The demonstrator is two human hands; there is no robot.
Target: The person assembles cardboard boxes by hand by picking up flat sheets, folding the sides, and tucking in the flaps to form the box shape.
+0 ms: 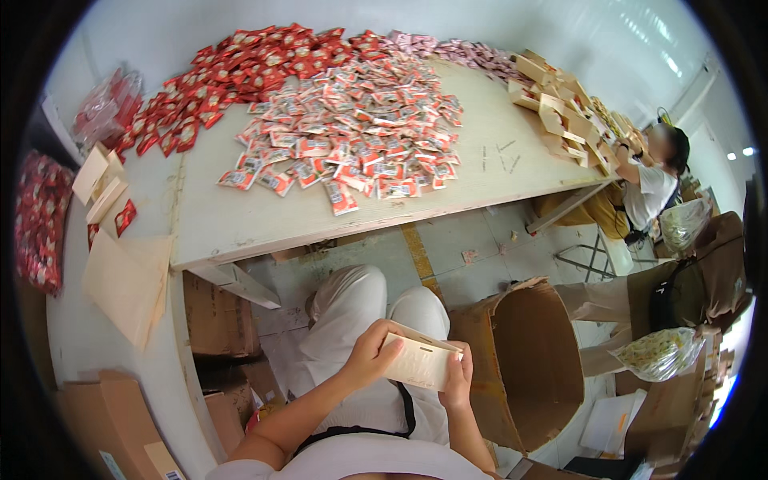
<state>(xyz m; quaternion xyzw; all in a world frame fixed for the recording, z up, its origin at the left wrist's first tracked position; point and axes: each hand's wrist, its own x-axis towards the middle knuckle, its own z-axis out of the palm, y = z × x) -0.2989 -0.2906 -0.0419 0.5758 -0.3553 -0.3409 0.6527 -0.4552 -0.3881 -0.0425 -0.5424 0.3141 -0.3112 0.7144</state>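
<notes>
Both my hands hold a small beige paper box (418, 362) over my lap. My left hand (370, 353) grips its left end, thumb on top. My right hand (458, 378) supports its right end from below. On the white table (232, 226) ahead lies a big heap of red-and-white sachets (360, 136), with darker red sachets (232, 72) behind it and pink sachets (464, 52) at the far right end.
Flat beige box blanks (124, 280) lie on the table's left wing. An open brown carton (528, 360) stands at my right knee. More folded beige boxes (560, 112) pile at the table's right end, where another person (652, 180) sits working. Cartons (216, 320) sit under the table.
</notes>
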